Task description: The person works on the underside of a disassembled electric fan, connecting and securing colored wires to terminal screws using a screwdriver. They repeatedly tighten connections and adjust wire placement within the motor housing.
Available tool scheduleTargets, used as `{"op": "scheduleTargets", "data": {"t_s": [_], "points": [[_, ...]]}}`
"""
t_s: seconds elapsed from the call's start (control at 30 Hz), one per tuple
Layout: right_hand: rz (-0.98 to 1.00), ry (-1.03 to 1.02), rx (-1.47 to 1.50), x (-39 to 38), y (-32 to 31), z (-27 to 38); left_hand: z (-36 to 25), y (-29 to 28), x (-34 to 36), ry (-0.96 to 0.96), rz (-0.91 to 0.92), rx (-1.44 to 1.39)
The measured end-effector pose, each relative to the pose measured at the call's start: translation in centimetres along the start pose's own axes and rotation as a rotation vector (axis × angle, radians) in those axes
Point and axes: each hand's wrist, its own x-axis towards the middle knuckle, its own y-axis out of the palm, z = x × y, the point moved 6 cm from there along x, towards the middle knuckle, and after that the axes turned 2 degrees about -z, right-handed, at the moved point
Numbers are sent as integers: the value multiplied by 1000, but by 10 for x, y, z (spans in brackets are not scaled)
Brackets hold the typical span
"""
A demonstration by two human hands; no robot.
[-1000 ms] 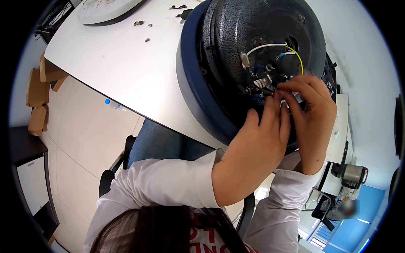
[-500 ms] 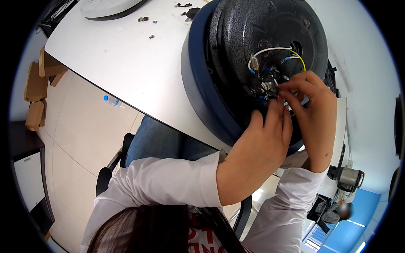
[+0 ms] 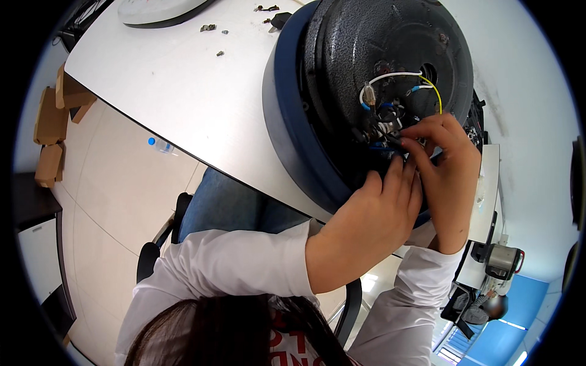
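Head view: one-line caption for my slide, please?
Left hand and right hand, close together, at the wiring on a round black shell.

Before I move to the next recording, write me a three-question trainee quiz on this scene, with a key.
1. True or false: the left hand and the right hand are held far apart.
2. What colour is the wire that arches down toward the right hand? A red, B yellow, C green.
3. Which object lies on the tiled floor, topped by a blue cap?

Key: 1. False, they are close together. 2. B. 3. A clear bottle.
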Motion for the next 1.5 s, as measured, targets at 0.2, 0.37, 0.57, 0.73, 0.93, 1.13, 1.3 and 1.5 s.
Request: {"op": "scheduleTargets", "data": {"t_s": [0.2,0.37,0.57,0.73,0.93,1.13,1.3,1.5], "points": [[-122,-2,-50,-7,4,4,0,3,-1,16,27,-5],[-88,-67,-101,-7,7,4,0,3,-3,15,22,1],[-78,-222,-263,-7,6,11,0,2,-2,18,7,-15],[-50,-269,-273,-2,5,12,0,3,-2,1,-26,-14],[-22,-134,-65,2,5,-3,1,3,-2,-10,-35,-21],[-95,-245,-71,-4,4,-1,0,4,-2,13,-17,-13],[-111,-163,1,-4,7,-5,1,2,-2,9,-5,-8],[-89,-266,-146,-2,6,1,2,2,-1,18,11,-11]]}}
